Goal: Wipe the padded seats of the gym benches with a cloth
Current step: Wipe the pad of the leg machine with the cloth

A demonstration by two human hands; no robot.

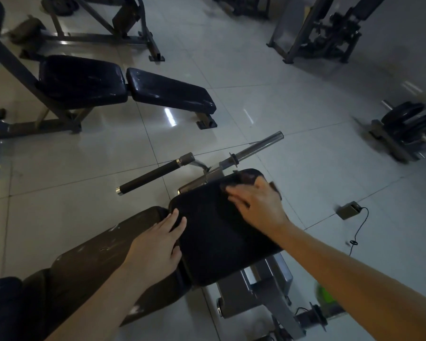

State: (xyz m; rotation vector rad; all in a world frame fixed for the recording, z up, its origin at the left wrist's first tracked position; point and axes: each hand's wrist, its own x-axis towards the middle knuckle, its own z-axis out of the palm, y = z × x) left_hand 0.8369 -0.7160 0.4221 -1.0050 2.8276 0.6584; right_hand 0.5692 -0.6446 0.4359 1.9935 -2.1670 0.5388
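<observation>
Right hand (258, 205) is pressing down on a dark cloth (244, 179) with fingers spread wide and fairly straight, not curling round it; the fingertips are blurring a bit. The cloth is lying bunched at the far right corner of the black padded seat (219, 237), partly under the fingers. Left hand (155, 247) is resting flat, palm down, fingers wide and relaxed, holding nothing, sitting across the seam where the black seat is meeting the worn brown back pad (96, 262) on the near left. Both forearms are reaching in from the near edge. A grey metal frame (263, 286) is showing under the seat's near right side. Just beyond the seat a black-gripped handle (148, 177) is sticking out to the left and a chrome bar (258, 146) is pointing far right. A second bench (170, 93) with two black pads is standing well apart at far left on the pale tiled floor (280, 94). Weight plates (408, 124) are sitting on a rack at far right. A small box with a cable (349, 209) is lying on the floor to the right of the seat. A green thing (326, 294) at near right is too blurred to tell.
</observation>
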